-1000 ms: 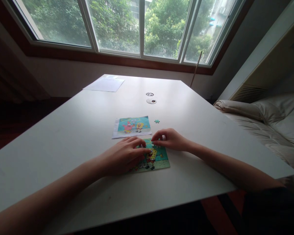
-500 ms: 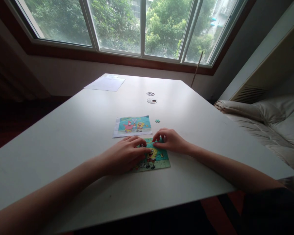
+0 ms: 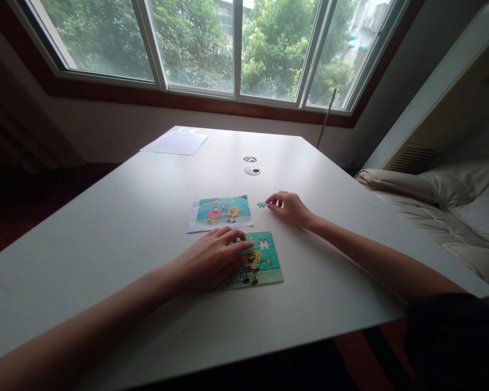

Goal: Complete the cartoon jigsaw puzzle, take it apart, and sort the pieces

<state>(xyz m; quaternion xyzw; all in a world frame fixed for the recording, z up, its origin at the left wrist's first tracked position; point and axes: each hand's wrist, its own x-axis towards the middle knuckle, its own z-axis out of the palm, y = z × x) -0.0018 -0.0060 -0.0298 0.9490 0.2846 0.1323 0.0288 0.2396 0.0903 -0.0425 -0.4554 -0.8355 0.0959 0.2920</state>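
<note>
A cartoon jigsaw puzzle (image 3: 271,260) lies on the white table, with one piece-shaped gap showing white near its upper right. My left hand (image 3: 215,255) rests over the puzzle's left part, fingers stretched out, hiding much of the picture there. Beyond the puzzle's top edge, my right hand (image 3: 289,209) is beside a loose green puzzle piece (image 3: 261,205). Its fingertips are at the piece's right side, thumb and fingers slightly apart, and the piece lies flat on the table. Whether they touch it I cannot tell.
Just behind the puzzle lies a printed reference picture (image 3: 224,212) of the same characters. Two round flat discs (image 3: 252,170) lie farther back on the table (image 3: 330,239). White paper (image 3: 177,143) is at the far left corner. A beige padded seat (image 3: 440,201) stands on the right.
My right hand has moved off the puzzle, away from me and slightly right, to the loose piece. The gap in the puzzle now shows. My left hand has stayed in place.
</note>
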